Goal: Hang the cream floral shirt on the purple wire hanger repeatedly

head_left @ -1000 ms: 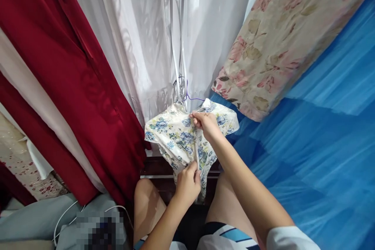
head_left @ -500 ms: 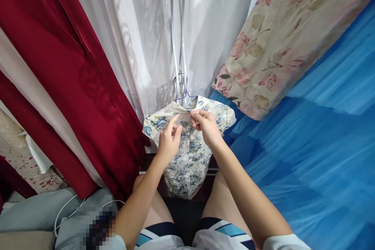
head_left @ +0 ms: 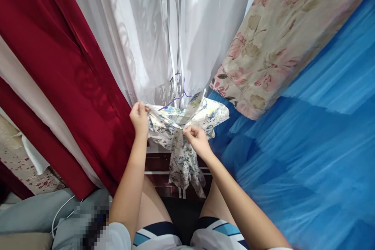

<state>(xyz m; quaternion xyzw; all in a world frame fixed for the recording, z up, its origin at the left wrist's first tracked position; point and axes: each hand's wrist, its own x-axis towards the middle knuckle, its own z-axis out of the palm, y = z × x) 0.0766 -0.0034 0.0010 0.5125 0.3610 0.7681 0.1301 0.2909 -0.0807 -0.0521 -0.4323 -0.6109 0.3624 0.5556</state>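
Note:
A white blouse (head_left: pixel 187 156) with a blue floral print hangs in front of me, its neck pulled wide. Part of a purple hanger (head_left: pixel 183 93) shows above it, and its left arm lies over the fabric. My left hand (head_left: pixel 140 115) pinches the cloth at the left shoulder. Near the middle of the neckline, my right hand (head_left: pixel 197 137) has its fingers closed on the front edge. The lower part of the blouse hangs bunched between my knees.
White curtains (head_left: pixel 140 27) and straps (head_left: pixel 179 47) hang behind the hanger. Red drapes (head_left: pixel 96 125) are on the left, with grey cushions (head_left: pixel 32 211) and a white cable (head_left: pixel 60 213) below. To the right are a pink floral cloth (head_left: pixel 258 58) and blue tulle (head_left: pixel 307 156).
My left hand has moved left and taken hold of the blouse's shoulder. The right hand has drawn the neckline down towards me. The neck has widened, baring the hanger's left arm.

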